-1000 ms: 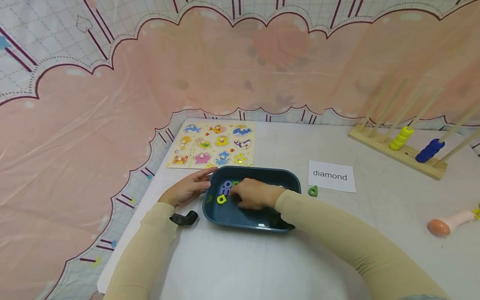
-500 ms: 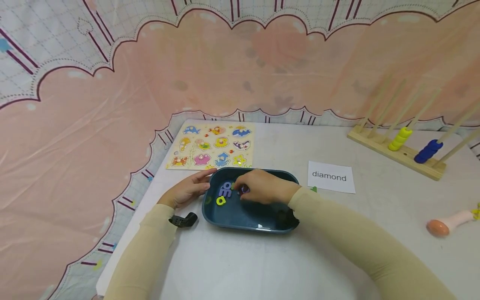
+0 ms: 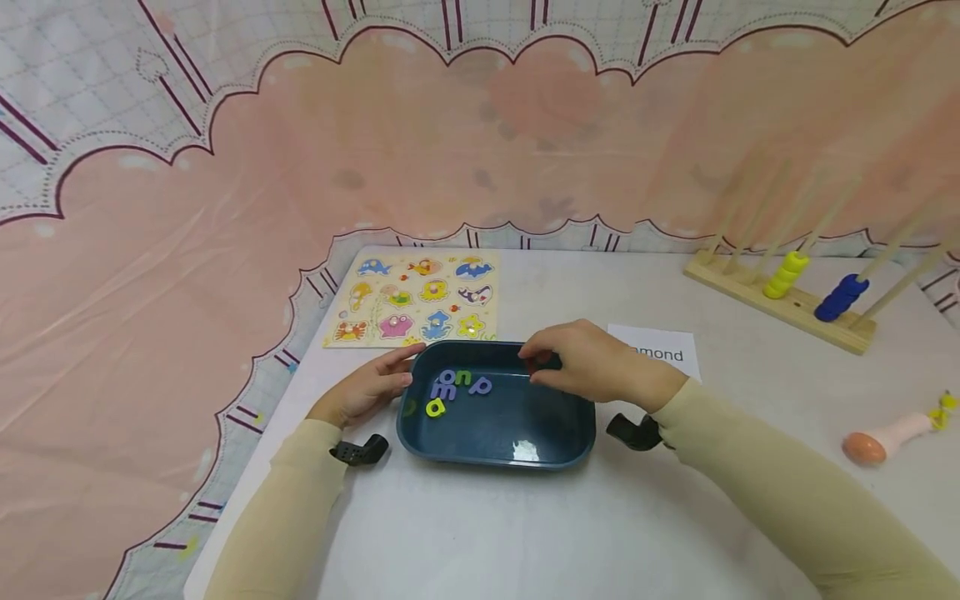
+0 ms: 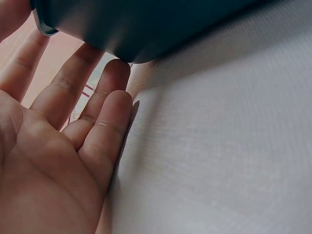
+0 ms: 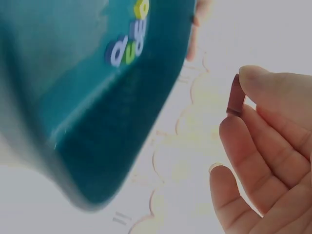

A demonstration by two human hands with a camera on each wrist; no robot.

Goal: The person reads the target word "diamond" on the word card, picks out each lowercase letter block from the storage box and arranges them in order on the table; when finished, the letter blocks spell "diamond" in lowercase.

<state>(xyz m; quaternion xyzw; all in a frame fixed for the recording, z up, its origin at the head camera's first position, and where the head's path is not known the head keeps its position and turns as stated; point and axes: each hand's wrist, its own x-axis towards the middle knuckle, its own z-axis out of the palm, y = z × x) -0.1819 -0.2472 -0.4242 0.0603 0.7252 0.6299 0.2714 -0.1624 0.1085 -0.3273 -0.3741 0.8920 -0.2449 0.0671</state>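
The right hand (image 3: 600, 367) pinches a red piece (image 5: 236, 95) between thumb and fingers, above the far right part of the tray (image 3: 480, 433). The left hand (image 3: 363, 387) lies at the tray's left side, its fingers loosely extended and touching it, gripping nothing. In the tray's far left part lie a purple o (image 3: 447, 377), a green n (image 3: 462, 377), a purple m (image 3: 443, 392), another purple letter (image 3: 480, 386) and, nearer, a yellow a (image 3: 435, 407). The right hand partly hides a card (image 3: 678, 342) on the desk (image 3: 487, 533). A puzzle (image 3: 452, 287) lies far left, an abacus (image 3: 720, 277) far right.
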